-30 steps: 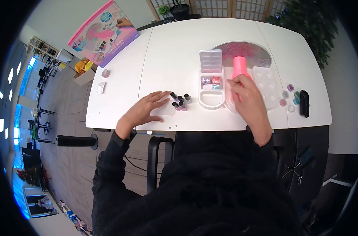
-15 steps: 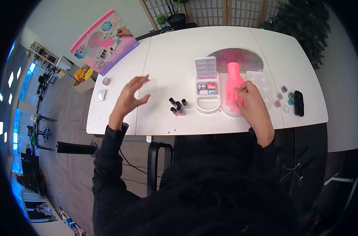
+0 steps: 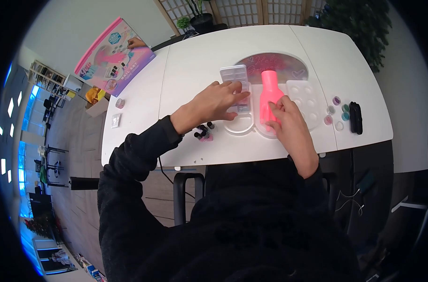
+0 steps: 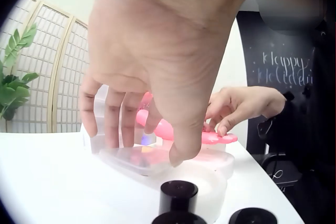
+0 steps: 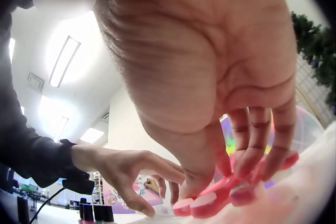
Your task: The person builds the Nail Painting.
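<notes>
My left hand (image 3: 216, 101) reaches over the white compartment tray (image 3: 236, 133). Between its thumb and fingers in the left wrist view is a clear plastic lid (image 4: 135, 162) with rounded corners, low over the tray. Part of the tray's small beads and pieces is hidden under this hand. To its right lies a pink plastic model hand (image 3: 270, 82), palm end away from me. With thumb and fingers bent, my right hand (image 3: 294, 129) grips the model hand's fingers (image 5: 203, 203), which have pale nails. Black-capped nail polish bottles (image 3: 204, 131) stand beside my left wrist.
An oval mirror (image 3: 279, 66) stands behind the model hand. Right of it are a white tray with round wells (image 3: 301, 91), several small glitter pots (image 3: 336, 100) and a black case (image 3: 356, 118). A nail art box (image 3: 115, 56) stands at the far left.
The left hand lifted the clear lid off the table beside the bottles and carried it right to the compartment tray. The right hand stays at the model hand, lowered onto its fingers.
</notes>
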Available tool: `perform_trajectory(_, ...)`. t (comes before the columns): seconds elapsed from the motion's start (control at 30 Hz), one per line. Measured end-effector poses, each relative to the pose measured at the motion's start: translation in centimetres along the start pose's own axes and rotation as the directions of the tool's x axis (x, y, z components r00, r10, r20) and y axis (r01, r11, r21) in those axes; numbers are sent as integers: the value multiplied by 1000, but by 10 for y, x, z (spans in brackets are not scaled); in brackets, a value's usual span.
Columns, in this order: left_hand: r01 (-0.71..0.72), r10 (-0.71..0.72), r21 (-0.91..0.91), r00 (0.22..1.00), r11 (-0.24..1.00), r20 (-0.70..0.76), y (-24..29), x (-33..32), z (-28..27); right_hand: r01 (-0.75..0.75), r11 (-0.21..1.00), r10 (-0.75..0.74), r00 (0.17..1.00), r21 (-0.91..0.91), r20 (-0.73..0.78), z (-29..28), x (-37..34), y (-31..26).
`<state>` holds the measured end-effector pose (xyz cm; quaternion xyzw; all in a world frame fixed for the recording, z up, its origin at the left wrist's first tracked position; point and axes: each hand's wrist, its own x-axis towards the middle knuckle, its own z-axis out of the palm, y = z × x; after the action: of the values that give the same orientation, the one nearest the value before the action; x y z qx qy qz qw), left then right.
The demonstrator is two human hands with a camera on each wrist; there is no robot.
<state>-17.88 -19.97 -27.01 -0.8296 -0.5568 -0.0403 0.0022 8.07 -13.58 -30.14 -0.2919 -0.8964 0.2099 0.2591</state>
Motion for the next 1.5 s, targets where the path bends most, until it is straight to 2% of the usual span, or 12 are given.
perform_trajectory(0.57, 78, -77, -126, 997, 989, 12, -1, 0, -9, -17, 999, 17, 1000, -30, 20, -1, 1, -3)
perform_trajectory(0.63, 14, -22, -298, 999, 954, -23, -6, -10, -22, -6, 1000, 7, 1000, -20, 19, -1, 1, -2)
perform_trajectory(0.7, -9, -13, -321, 998, 947, -68, -17, -29, -34, -2, 1000, 2, 1000, -5, 16, -1, 0, 0)
perform_trajectory(0.77, 181, -207, -451, 978, 874, -7, -18, -55, -51, 20, 1000, -20, 1000, 11, -6, 0, -1, 1)
perform_trajectory(0.87, 417, -388, -374, 909, 828, 153, -9, -95, -52, 24, 1000, -24, 1000, 6, 0, 1, -1, 2)
perform_trajectory(0.97, 422, -380, -409, 906, 809, 183, -2, -115, -37, 18, 999, -18, 1000, 32, -2, 2, -1, 4)
perform_trajectory(1.03, 452, -424, -424, 891, 785, 165, 0, -122, -28, 27, 999, -27, 1000, 31, -3, 2, -1, 2)
perform_trajectory(1.1, 300, -336, -470, 942, 830, 8, -6, -126, -12, 36, 999, -36, 999, 20, -5, 0, 0, 1)
perform_trajectory(1.2, 286, -352, -478, 935, 831, -52, -16, -131, -2, 25, 1000, -24, 1000, -13, 19, -2, 2, 1)
perform_trajectory(1.27, 285, -361, -462, 929, 840, -83, -18, -131, -11, 25, 1000, -26, 999, 5, 44, -3, 3, 1)
perform_trajectory(1.33, 242, -390, -488, 892, 839, -228, -18, -131, -26, 26, 1000, -26, 998, -6, 49, -4, 4, 2)
perform_trajectory(1.5, 203, -431, -594, 861, 778, -270, -3, -110, -50, 17, 1000, -17, 998, -12, 57, -4, 3, -2)
